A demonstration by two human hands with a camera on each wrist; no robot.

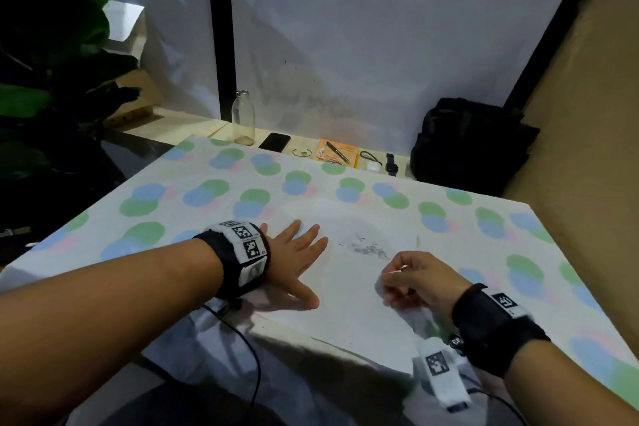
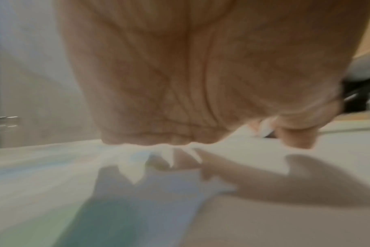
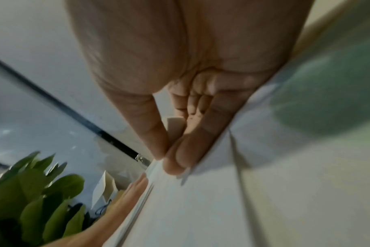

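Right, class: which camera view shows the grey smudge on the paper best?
The head view: the grey smudge lies on the paper between the left hand and right hand. Both wrist views show blurred paper, no smudge.

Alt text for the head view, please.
The left hand lies flat on a white sheet while the right hand pinches a small white block, perhaps an eraser, beside grey smudges. The sheet lies on a dotted cloth, with a bottle, phone and pen behind.
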